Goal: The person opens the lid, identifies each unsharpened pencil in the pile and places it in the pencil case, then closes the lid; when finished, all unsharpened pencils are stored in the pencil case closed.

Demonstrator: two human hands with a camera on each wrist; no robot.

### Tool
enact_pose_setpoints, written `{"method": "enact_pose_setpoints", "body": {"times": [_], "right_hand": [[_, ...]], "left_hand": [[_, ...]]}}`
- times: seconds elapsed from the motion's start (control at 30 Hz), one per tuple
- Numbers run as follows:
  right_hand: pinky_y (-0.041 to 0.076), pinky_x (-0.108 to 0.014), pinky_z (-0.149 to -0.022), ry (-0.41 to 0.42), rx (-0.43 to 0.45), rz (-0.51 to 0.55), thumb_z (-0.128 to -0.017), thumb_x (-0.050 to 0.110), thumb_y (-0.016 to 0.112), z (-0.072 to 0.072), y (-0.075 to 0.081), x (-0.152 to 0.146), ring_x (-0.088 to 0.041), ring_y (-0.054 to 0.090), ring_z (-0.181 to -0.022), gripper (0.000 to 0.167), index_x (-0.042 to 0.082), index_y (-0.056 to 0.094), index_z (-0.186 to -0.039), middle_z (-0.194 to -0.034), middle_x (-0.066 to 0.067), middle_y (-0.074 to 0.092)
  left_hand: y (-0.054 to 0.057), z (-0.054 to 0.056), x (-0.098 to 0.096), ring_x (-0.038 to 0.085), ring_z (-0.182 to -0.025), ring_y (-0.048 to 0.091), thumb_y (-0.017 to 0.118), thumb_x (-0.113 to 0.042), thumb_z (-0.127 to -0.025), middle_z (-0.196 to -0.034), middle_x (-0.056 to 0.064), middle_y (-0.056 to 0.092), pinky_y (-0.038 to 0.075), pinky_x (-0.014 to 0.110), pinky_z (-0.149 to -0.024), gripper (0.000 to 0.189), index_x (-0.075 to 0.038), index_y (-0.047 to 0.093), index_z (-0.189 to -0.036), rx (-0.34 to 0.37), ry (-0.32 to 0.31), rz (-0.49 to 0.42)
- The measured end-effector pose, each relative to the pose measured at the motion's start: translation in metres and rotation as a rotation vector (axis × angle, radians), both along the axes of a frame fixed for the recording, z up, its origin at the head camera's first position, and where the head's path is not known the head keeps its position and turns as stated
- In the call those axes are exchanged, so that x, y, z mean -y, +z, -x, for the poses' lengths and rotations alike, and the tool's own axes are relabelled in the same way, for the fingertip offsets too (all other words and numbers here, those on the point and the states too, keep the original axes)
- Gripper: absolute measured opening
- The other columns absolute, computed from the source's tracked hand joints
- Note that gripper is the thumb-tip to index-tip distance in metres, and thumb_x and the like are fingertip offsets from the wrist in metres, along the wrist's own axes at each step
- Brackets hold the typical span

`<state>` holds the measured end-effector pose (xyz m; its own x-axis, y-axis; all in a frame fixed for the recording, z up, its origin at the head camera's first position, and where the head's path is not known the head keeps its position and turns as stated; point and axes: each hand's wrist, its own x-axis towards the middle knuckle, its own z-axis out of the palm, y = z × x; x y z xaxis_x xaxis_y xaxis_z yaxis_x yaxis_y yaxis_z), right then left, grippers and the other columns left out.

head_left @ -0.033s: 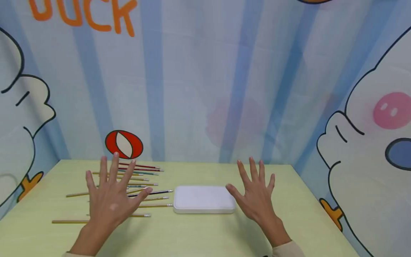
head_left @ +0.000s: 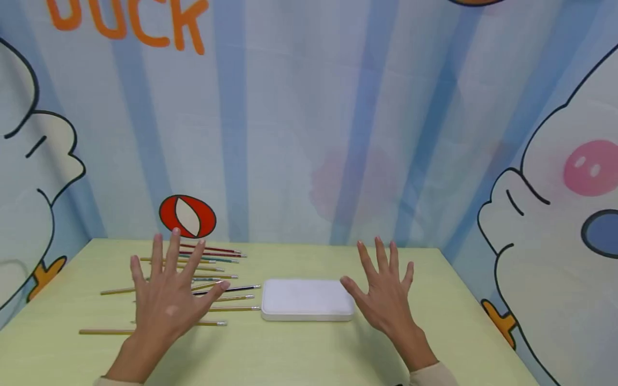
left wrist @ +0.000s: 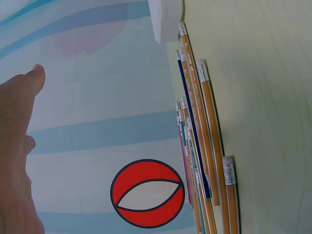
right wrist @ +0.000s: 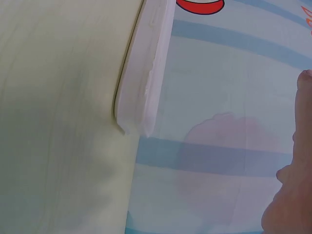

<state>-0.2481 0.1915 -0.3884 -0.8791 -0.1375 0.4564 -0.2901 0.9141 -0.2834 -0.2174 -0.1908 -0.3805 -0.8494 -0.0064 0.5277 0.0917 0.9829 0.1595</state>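
Plainly spread, both hands stand raised over the yellow-green table (head_left: 289, 354), fingers straight and fanned wide, with nothing held in either. In the head view, the longest fingertips of the left hand (head_left: 169, 303) and the right hand (head_left: 386, 300) overlap the table's back edge, where the striped backdrop (head_left: 289, 107) begins. To the right of the right hand, bare tabletop runs out to the slanting right edge; a narrower strip lies left of the left hand, and a broad stretch extends nearer the person, between the two wrists. Each forearm ends at a pale sleeve (head_left: 432, 375).

Between the hands sits a white box (head_left: 307, 299), flat on the table with its long side running from hand to hand. It lies closer to the right thumb, which overlaps its end in the head view (the right wrist view shows that hand apart from it). What the box may contain cannot be told.

Under and around the left hand lie many pencils (head_left: 234, 309), roughly side by side, most eraser ends pointing toward the box. One eraser reaches right up to the box's near end; whether it touches is unclear. Several shafts are partly hidden behind the left hand.
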Motion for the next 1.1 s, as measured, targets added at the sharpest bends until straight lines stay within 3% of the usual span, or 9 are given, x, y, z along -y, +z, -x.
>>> {"method": "enact_pose_setpoints", "body": {"times": [0.2, 0.43, 0.6, 0.9, 1.1], "right_hand": [[-0.004, -0.078, -0.110, 0.005, 0.003, 0.014, -0.095, 0.059, 0.053, -0.002, 0.003, -0.009, -0.044, 0.001, -0.154, 0.078, 0.027, 0.025, -0.160, -0.168, -0.013, 0.013], [-0.005, -0.076, -0.111, 0.072, 0.047, 0.064, -0.095, 0.058, 0.052, -0.002, 0.000, 0.003, -0.042, -0.001, -0.155, 0.078, 0.027, 0.021, -0.160, -0.169, -0.011, 0.011], [-0.003, -0.075, -0.112, 0.099, 0.059, 0.081, -0.096, 0.055, 0.053, 0.000, -0.002, 0.001, -0.041, 0.001, -0.155, 0.078, 0.026, 0.021, -0.160, -0.169, -0.011, 0.011], [0.000, -0.072, -0.114, 0.194, 0.120, 0.094, -0.094, 0.055, 0.058, 0.005, 0.000, -0.003, -0.038, 0.002, -0.156, 0.084, 0.026, 0.017, -0.161, -0.169, -0.010, 0.008], [0.005, -0.072, -0.115, 0.257, 0.143, 0.080, -0.089, 0.058, 0.064, 0.009, 0.004, -0.004, -0.038, 0.004, -0.156, 0.093, 0.025, 0.016, -0.161, -0.169, -0.011, 0.011]], "left_hand": [[-0.001, 0.004, -0.009, 0.039, -0.155, -0.004, 0.057, -0.075, -0.082, -0.168, 0.016, 0.011, -0.007, 0.073, -0.114, 0.094, -0.024, 0.033, -0.157, 0.008, -0.038, -0.034], [0.000, -0.002, 0.001, 0.040, -0.155, 0.000, 0.063, -0.070, -0.080, -0.167, 0.016, 0.015, -0.008, 0.071, -0.115, 0.092, -0.021, 0.039, -0.154, -0.021, -0.053, -0.034], [0.000, 0.003, -0.001, 0.040, -0.155, 0.004, 0.066, -0.068, -0.080, -0.166, 0.019, 0.019, -0.004, 0.072, -0.115, 0.091, -0.020, 0.042, -0.153, -0.014, -0.089, -0.038], [-0.002, 0.014, -0.015, 0.043, -0.153, 0.012, 0.068, -0.068, -0.079, -0.165, 0.022, 0.019, 0.001, 0.073, -0.115, 0.091, -0.021, 0.043, -0.152, 0.062, -0.177, -0.078], [-0.006, 0.021, -0.025, 0.043, -0.152, 0.016, 0.071, -0.063, -0.078, -0.165, 0.020, 0.022, 0.002, 0.074, -0.114, 0.087, -0.019, 0.048, -0.149, 0.114, -0.257, -0.157]]}}
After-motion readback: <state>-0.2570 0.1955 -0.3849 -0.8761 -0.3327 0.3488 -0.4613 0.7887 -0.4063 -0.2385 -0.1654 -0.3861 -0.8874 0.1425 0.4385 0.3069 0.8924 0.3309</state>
